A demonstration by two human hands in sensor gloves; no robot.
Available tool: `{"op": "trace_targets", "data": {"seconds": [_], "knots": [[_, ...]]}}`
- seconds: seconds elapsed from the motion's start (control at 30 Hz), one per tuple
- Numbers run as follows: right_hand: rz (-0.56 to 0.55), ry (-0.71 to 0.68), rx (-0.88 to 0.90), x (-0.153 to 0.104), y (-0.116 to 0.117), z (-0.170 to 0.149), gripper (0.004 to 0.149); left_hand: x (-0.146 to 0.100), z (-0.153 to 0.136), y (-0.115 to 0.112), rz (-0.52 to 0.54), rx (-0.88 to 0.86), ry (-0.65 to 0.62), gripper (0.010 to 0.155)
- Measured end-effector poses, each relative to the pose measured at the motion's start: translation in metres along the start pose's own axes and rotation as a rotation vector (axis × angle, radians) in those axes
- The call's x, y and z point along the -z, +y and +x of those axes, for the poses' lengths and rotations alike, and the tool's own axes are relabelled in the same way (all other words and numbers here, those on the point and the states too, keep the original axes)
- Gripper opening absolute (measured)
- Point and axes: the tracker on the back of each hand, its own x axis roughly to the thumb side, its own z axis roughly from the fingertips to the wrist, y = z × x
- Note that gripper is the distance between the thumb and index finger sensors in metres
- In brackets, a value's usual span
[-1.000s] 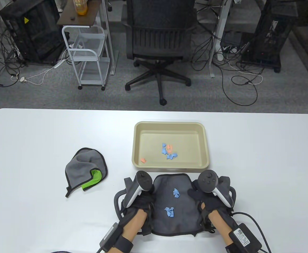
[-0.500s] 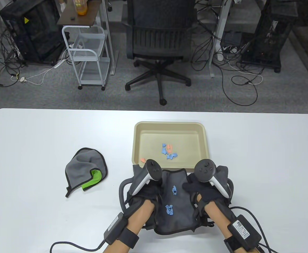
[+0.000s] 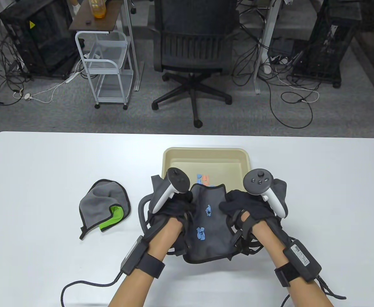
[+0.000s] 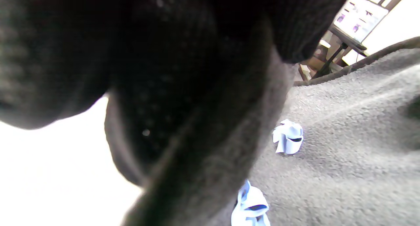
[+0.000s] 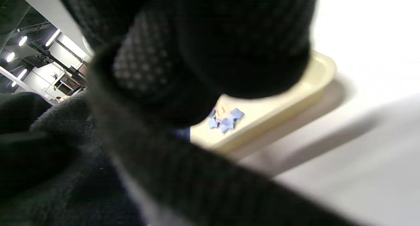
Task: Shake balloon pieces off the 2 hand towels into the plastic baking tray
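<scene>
A dark grey hand towel (image 3: 211,224) sags between my two hands, lifted off the table, its far edge over the near part of the beige baking tray (image 3: 206,153). My left hand (image 3: 171,209) grips its left side and my right hand (image 3: 238,208) grips its right side. Two blue balloon pieces (image 3: 201,232) lie in the towel's hollow, also seen as blue pieces (image 4: 288,140) in the left wrist view. Several blue and orange pieces (image 5: 225,118) lie in the tray. The second towel (image 3: 105,204), grey with a green fold, lies crumpled on the table at the left.
The white table (image 3: 46,166) stretches to both sides of the tray. A black cable (image 3: 87,284) from my left wrist loops on the table near the front edge. Beyond the far edge stand an office chair (image 3: 191,48) and a white cart (image 3: 105,67).
Both hands have raised the dark towel off the table and carried it forward, so its far edge now overlaps the tray. The two blue pieces rode along in its hollow.
</scene>
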Motion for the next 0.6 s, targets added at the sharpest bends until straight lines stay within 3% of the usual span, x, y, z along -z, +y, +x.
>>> {"op": "trace_targets", "data": {"seconds": [0.2,0.33,0.47,0.6], "knots": [[-0.064,0.008,0.134,0.03,-0.029,0.016,0.039,0.027,0.016,0.037,0.043,-0.097,0.026,0.038],[-0.199,-0.037,0.222,0.047,-0.049,0.024,0.038,0.044,0.022,0.061,0.138,-0.222,0.032,0.038],[-0.353,-0.106,0.226,0.059,-0.061,0.024,0.037,0.062,0.019,0.068,0.205,-0.42,-0.022,0.039],[-0.485,-0.177,0.28,0.068,-0.056,0.011,0.036,0.08,0.011,0.057,0.326,-0.581,-0.116,0.04]]}}
